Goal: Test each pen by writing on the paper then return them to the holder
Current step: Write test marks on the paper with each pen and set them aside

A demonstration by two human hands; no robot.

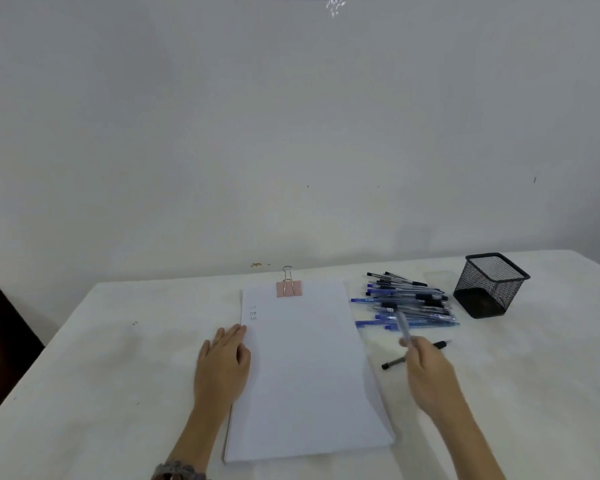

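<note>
Three rows of marks (253, 313) in; gripping pen (403, 327) with right hand (426, 368), pinning paper (309, 368) with flat left hand (222, 358); next, probably bringing tip left onto paper.

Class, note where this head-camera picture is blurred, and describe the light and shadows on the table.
Head view: the pen in the right hand is smeared by motion; the pen pile and mesh holder are fairly sharp; light is soft and even, with faint shadows.

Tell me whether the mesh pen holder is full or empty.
Empty: no pens stand in the mesh holder; the pens lie in a pile beside it.
</note>
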